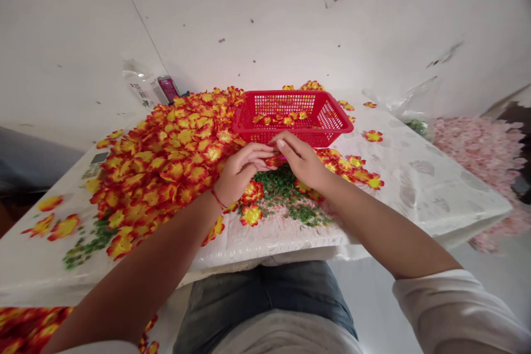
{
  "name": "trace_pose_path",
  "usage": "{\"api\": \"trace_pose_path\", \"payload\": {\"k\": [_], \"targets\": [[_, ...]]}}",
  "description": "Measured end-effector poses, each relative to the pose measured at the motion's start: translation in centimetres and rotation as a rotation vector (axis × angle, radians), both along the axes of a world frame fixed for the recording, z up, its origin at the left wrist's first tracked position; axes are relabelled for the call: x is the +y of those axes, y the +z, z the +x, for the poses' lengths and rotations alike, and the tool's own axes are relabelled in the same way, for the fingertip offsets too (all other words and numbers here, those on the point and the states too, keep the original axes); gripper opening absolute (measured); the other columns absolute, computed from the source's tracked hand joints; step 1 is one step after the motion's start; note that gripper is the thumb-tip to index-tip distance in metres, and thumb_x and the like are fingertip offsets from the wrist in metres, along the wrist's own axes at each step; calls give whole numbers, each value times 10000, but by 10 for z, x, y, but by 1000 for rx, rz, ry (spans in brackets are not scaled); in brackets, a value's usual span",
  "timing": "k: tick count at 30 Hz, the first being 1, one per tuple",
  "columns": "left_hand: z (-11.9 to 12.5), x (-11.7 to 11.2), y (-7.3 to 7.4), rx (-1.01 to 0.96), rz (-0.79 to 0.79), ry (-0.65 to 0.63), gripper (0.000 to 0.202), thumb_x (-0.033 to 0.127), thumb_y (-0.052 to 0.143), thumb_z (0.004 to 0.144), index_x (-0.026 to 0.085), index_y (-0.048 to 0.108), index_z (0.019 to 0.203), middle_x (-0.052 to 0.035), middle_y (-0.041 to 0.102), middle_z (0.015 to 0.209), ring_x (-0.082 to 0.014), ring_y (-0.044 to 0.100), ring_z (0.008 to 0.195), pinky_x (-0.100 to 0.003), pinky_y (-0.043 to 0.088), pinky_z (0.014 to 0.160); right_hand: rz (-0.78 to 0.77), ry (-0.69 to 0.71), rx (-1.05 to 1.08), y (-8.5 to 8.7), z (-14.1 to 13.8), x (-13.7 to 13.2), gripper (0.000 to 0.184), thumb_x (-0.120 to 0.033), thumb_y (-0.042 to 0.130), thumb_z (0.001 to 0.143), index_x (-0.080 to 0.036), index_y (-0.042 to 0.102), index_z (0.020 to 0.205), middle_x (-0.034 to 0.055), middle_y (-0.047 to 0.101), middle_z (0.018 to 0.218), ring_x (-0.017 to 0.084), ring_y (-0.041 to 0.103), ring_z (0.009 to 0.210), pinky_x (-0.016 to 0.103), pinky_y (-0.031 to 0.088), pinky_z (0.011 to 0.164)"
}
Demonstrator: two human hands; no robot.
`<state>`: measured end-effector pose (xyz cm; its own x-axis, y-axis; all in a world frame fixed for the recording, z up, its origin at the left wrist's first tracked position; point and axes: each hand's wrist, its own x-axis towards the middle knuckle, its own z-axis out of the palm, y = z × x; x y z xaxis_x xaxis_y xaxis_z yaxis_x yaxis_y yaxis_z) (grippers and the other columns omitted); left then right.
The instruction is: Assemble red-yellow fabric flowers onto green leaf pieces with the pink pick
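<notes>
My left hand, with a red string at the wrist, meets my right hand just in front of a red plastic basket. Fingers of both hands are bent together around a red artificial flower, which they partly cover. Small green pieces lie on the table beneath my hands. To the left spreads a large heap of red and yellow fabric flowers. Several such flowers lie inside the basket.
A white patterned cloth covers the table, which stands against a wall. Loose flowers lie right of my hands. A calculator-like device is at the left, and a pink flower bunch is beyond the right edge.
</notes>
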<state>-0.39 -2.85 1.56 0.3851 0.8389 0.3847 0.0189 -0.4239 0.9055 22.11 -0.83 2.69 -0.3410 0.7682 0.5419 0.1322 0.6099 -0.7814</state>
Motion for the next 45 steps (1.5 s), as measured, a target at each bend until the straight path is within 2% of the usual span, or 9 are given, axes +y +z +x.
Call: {"api": "trace_pose_path", "payload": {"k": [3, 6, 11, 15, 23, 29, 36, 40, 45], "targets": [[-1, 2, -2, 111, 134, 159, 177, 229, 619, 1081, 234, 717, 1228, -58, 831, 1131, -168, 815, 874, -332, 665, 853, -24, -76, 29, -3, 0, 2, 452, -679, 512, 1182, -269, 651, 1051, 6, 697, 913, 203, 665, 845, 369, 533, 817], [1, 7, -3, 320, 275, 326, 117, 211, 698, 1047, 236, 758, 1144, -35, 787, 1043, -179, 764, 900, -321, 622, 837, -47, -122, 86, -4, 0, 5, 456, -703, 527, 1168, -278, 634, 1043, 0, 696, 876, 200, 673, 814, 365, 536, 782], [4, 14, -5, 650, 359, 307, 39, 259, 806, 1027, 244, 815, 1061, -51, 783, 1130, -242, 754, 1050, -408, 627, 992, -24, -112, 161, -2, -1, 7, 431, -692, 536, 1170, -289, 574, 1022, 1, 667, 908, 190, 664, 838, 362, 548, 789], [6, 15, -9, 754, 375, 303, 49, 257, 819, 1031, 244, 827, 1078, -62, 799, 1160, -284, 747, 1152, -458, 611, 1070, -34, -55, 162, -4, -3, 6, 395, -685, 567, 1161, -300, 535, 1082, -8, 669, 922, 179, 639, 800, 363, 536, 768], [4, 16, -9, 709, 391, 312, 92, 232, 698, 1096, 219, 782, 1062, -79, 762, 1147, -274, 721, 1110, -434, 596, 1004, -58, -58, 188, -5, -3, 4, 379, -661, 572, 1169, -299, 528, 1064, -24, 670, 866, 163, 587, 697, 352, 491, 686], [3, 21, -15, 705, 409, 246, 84, 270, 735, 1079, 250, 816, 1064, -68, 765, 1120, -273, 721, 1109, -445, 587, 1044, -2, -141, 212, 1, 1, 6, 376, -646, 577, 1170, -299, 549, 1027, -6, 648, 873, 196, 616, 764, 373, 502, 726], [3, 19, -13, 697, 441, 311, 115, 233, 633, 1113, 235, 736, 1063, -84, 742, 1137, -286, 695, 1121, -443, 581, 1024, -16, -146, 147, 2, 2, 2, 387, -663, 591, 1156, -297, 561, 1037, -5, 676, 884, 203, 616, 751, 382, 493, 731], [3, 19, -10, 579, 400, 382, 94, 223, 601, 1114, 230, 694, 1101, -69, 771, 1078, -255, 718, 1021, -401, 586, 959, -41, -141, 173, 4, 2, 1, 410, -681, 614, 1141, -296, 571, 1009, -7, 680, 870, 199, 627, 738, 384, 506, 730], [2, 20, -13, 399, 307, 378, 12, 232, 707, 1053, 225, 706, 1063, -23, 800, 986, -186, 747, 870, -307, 580, 816, -42, -113, 233, 8, 2, -1, 422, -680, 637, 1133, -296, 570, 975, -19, 672, 816, 185, 627, 700, 377, 513, 697]]}}
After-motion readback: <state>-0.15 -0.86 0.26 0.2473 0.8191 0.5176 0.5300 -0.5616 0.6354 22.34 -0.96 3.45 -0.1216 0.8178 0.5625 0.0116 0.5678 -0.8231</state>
